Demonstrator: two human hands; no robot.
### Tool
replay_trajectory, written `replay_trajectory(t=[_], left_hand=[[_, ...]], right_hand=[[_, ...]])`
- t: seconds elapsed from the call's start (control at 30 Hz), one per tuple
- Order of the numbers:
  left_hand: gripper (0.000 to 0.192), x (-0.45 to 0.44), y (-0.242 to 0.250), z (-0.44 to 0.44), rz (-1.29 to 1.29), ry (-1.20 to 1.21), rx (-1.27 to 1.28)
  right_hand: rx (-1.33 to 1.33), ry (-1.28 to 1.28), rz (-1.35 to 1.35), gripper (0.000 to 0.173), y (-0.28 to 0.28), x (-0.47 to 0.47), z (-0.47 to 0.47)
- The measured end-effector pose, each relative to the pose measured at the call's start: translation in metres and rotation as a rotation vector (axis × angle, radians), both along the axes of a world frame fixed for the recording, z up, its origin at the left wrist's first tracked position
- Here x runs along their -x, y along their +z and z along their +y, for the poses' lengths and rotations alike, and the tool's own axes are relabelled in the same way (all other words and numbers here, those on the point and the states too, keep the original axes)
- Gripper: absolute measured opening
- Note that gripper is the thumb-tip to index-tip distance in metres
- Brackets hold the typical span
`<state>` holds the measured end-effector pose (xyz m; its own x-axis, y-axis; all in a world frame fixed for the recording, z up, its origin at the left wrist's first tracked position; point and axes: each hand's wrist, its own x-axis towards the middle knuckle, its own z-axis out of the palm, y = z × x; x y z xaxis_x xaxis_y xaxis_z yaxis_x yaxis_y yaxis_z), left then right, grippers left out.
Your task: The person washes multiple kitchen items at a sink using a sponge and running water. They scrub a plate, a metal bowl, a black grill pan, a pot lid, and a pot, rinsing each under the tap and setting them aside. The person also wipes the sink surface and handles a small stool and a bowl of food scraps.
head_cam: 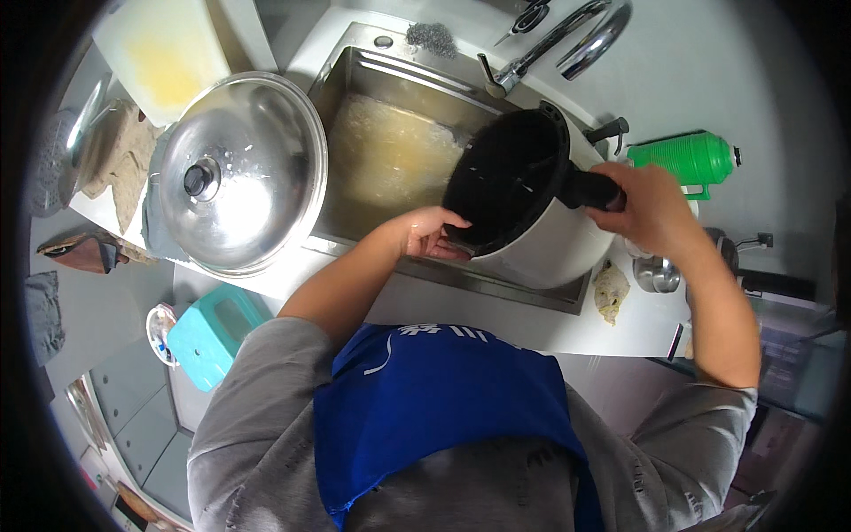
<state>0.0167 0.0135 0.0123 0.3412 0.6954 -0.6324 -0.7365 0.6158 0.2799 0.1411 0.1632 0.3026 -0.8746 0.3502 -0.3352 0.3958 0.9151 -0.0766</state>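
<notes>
A black air fryer basket [503, 176] with a curved white outer panel [548, 249] is tilted over the right side of the stainless steel sink [359, 229]. My right hand [655, 206] is wrapped around its black handle [590, 189]. At the near left rim, my left hand [435, 234] grips the basket, its thumb over the edge and its fingers against the outside. The basket's interior looks dark and wet. Cloudy yellowish water [392, 156] covers the sink's bottom beneath it.
A large domed steel lid [256, 176] stands left of the sink. Behind the basket rise a chrome faucet [532, 56] and a steel wool pad [432, 40]. A green thermos flask [685, 158] lies to the right, near a crumpled yellowish scrap [610, 292]. A turquoise bin [209, 339] is at the lower left.
</notes>
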Motion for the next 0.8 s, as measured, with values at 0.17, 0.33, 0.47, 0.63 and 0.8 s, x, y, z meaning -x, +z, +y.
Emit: replay_trajectory(t=[0.17,0.33,0.47,0.63,0.8], left_hand=[[0.026,0.002,0.012,-0.034,0.044,0.298,0.037],[0.023,0.007,0.026,-0.057,0.183,0.576,0.003],[0.013,0.009,0.044,-0.066,0.319,0.698,-0.041],[0.019,0.009,0.065,-0.07,0.411,0.728,-0.012],[0.021,0.002,0.077,-0.072,0.439,0.785,-0.024]], right_hand=[[-0.015,0.194,0.302,0.04,-0.044,-0.048,0.012],[0.007,0.295,0.494,0.051,-0.081,-0.067,0.029],[-0.023,0.327,0.602,0.056,-0.104,-0.073,0.037],[-0.018,0.335,0.664,0.057,-0.127,-0.075,0.046],[0.021,0.311,0.696,0.057,-0.129,-0.071,0.047]])
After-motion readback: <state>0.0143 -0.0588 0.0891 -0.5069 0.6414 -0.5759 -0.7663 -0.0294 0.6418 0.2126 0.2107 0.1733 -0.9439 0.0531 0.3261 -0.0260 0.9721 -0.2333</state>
